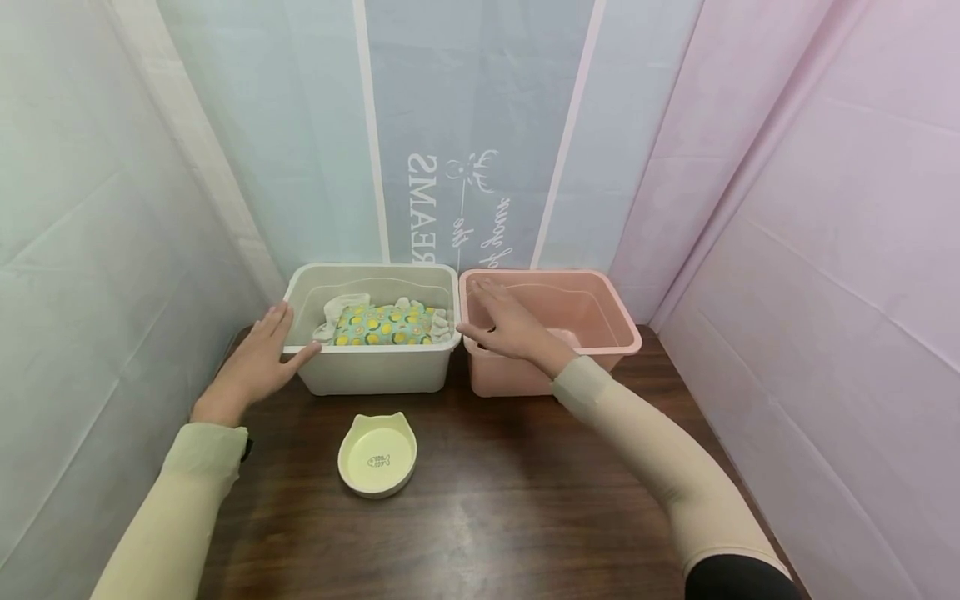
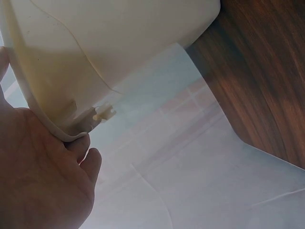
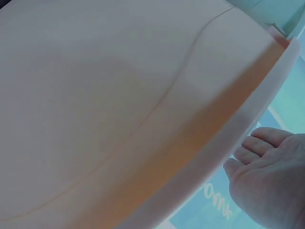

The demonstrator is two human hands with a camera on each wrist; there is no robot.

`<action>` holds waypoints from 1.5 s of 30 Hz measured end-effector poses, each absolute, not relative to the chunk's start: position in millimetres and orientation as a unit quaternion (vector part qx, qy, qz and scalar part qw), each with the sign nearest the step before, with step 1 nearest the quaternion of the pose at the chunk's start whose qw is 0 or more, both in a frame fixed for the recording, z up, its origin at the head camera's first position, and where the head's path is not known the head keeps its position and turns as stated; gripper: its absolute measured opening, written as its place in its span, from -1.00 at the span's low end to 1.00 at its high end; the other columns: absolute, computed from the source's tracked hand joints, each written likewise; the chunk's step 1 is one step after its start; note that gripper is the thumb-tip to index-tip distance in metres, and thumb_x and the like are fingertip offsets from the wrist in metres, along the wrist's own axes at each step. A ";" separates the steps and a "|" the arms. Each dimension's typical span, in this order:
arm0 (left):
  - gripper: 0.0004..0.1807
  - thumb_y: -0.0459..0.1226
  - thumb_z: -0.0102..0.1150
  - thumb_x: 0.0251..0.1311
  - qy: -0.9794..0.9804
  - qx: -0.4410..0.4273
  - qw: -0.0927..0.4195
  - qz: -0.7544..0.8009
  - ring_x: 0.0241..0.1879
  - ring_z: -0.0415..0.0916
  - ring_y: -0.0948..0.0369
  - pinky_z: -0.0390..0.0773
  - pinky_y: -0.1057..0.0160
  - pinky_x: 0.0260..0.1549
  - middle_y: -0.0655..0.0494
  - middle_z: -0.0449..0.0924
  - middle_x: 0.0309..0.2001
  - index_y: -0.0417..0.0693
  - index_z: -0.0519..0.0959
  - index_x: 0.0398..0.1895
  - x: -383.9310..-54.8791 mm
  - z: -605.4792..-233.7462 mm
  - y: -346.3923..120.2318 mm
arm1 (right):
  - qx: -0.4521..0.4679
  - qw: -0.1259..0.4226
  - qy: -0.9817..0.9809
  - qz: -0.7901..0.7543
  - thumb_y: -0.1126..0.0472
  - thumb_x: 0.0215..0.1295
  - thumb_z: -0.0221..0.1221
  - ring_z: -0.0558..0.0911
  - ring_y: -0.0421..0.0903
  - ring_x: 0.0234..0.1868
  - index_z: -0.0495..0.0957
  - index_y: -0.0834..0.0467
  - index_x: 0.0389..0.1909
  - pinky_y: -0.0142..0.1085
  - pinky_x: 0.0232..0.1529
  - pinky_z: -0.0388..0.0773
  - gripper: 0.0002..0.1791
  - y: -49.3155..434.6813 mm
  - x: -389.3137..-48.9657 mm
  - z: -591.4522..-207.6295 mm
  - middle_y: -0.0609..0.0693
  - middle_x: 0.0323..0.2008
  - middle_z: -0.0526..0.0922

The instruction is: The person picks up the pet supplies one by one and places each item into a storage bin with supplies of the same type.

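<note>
My left hand (image 1: 256,357) rests at the left front corner of a white plastic bin (image 1: 375,368), fingers straight and thumb spread over the front rim. In the left wrist view its fingers (image 2: 79,147) lie right at the rim of the bin. Inside the bin sits a small pillow-like cloth bundle (image 1: 384,325), light green with yellow lemons and white ruffled ends. My right hand (image 1: 513,327) stretches over the left front corner of a pink plastic bin (image 1: 517,382), fingers straight. In the right wrist view that hand (image 3: 269,167) is beside the pink rim (image 3: 200,167), holding nothing.
A pale yellow cat-eared bowl (image 1: 377,457) with a fishbone print stands on the dark wooden table (image 1: 480,525), in front of the white bin. The bins stand side by side against a printed curtain (image 1: 480,92). Pale cloth walls close off both sides.
</note>
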State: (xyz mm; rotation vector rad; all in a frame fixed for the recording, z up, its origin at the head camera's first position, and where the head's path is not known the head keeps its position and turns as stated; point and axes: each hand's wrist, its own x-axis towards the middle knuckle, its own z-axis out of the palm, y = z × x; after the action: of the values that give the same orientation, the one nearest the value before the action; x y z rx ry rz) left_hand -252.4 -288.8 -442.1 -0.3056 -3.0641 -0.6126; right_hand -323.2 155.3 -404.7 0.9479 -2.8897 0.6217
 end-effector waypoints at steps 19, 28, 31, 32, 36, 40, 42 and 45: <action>0.16 0.37 -0.17 0.57 -0.977 -0.094 -0.002 -0.190 0.70 -0.40 -0.32 -0.21 -0.38 0.62 -0.34 -0.42 0.73 -0.38 -0.27 0.71 -250.0 -437.4 -285.5 | 0.276 0.001 -0.941 0.197 -0.50 0.54 -0.01 -0.16 0.04 0.76 -0.10 0.16 0.76 0.02 0.74 -0.17 0.11 192.0 -314.6 -406.8 0.06 0.76 -0.10; 0.17 0.38 -0.19 0.57 -0.979 -0.092 0.010 -0.183 0.70 -0.38 -0.32 -0.17 -0.39 0.62 -0.33 -0.40 0.73 -0.37 -0.28 0.71 -251.7 -442.3 -287.3 | 0.262 0.022 -0.943 0.206 -0.44 0.56 0.04 -0.03 0.21 0.73 -0.05 0.21 0.75 0.15 0.71 -0.06 0.08 212.6 -315.4 -408.7 0.21 0.72 0.02; 0.17 0.38 -0.17 0.57 -0.979 -0.094 0.016 -0.180 0.70 -0.36 -0.31 -0.19 -0.37 0.63 -0.34 -0.37 0.73 -0.39 -0.26 0.71 -251.6 -443.3 -287.6 | 0.255 0.021 -0.943 0.212 -0.44 0.55 0.04 -0.02 0.24 0.73 -0.05 0.20 0.75 0.18 0.70 -0.05 0.09 220.4 -315.7 -411.5 0.22 0.72 0.02; 0.16 0.37 -0.17 0.57 -0.979 -0.095 0.018 -0.179 0.70 -0.36 -0.31 -0.21 -0.36 0.63 -0.35 -0.36 0.73 -0.39 -0.25 0.71 -251.3 -443.5 -287.9 | 0.251 0.019 -0.944 0.215 -0.45 0.54 0.04 -0.02 0.24 0.73 -0.05 0.20 0.75 0.19 0.70 -0.05 0.10 223.2 -315.4 -412.2 0.22 0.72 0.02; 0.14 0.35 -0.18 0.59 -0.980 -0.105 0.023 -0.168 0.69 -0.34 -0.33 -0.25 -0.33 0.65 -0.40 -0.31 0.72 -0.44 -0.22 0.70 -249.9 -443.8 -289.7 | 0.236 0.015 -0.945 0.224 -0.44 0.53 0.07 -0.04 0.26 0.72 -0.05 0.21 0.75 0.23 0.68 -0.05 0.11 233.4 -314.2 -413.0 0.22 0.72 0.00; 0.13 0.34 -0.20 0.60 -0.981 -0.106 0.025 -0.158 0.68 -0.34 -0.36 -0.29 -0.33 0.64 -0.41 -0.31 0.71 -0.45 -0.23 0.69 -248.0 -443.1 -291.1 | 0.224 0.018 -0.950 0.218 -0.42 0.54 0.08 -0.03 0.28 0.72 -0.06 0.22 0.75 0.25 0.68 -0.04 0.10 242.4 -313.8 -413.0 0.24 0.72 0.00; 0.13 0.34 -0.19 0.60 -0.982 -0.105 0.027 -0.156 0.69 -0.33 -0.34 -0.30 -0.32 0.65 -0.40 -0.32 0.71 -0.44 -0.23 0.69 -246.5 -442.7 -290.8 | 0.218 0.020 -0.952 0.213 -0.42 0.54 0.08 -0.03 0.29 0.72 -0.08 0.21 0.75 0.27 0.67 -0.03 0.11 247.3 -313.9 -413.6 0.25 0.72 0.00; 0.14 0.33 -0.14 0.59 -0.982 -0.105 0.033 -0.157 0.69 -0.28 -0.31 -0.29 -0.30 0.66 -0.37 -0.31 0.72 -0.42 -0.22 0.70 -243.4 -442.8 -289.9 | 0.214 0.025 -0.954 0.210 -0.40 0.55 0.09 -0.01 0.33 0.71 -0.09 0.20 0.76 0.29 0.66 -0.02 0.10 255.5 -313.5 -414.0 0.27 0.72 0.00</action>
State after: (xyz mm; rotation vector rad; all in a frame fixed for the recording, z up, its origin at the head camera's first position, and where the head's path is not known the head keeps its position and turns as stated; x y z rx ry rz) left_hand -243.4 -289.9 -442.8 -0.3224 -3.0209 -0.4822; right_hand -313.5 255.5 -414.0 0.6610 -2.9490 0.6499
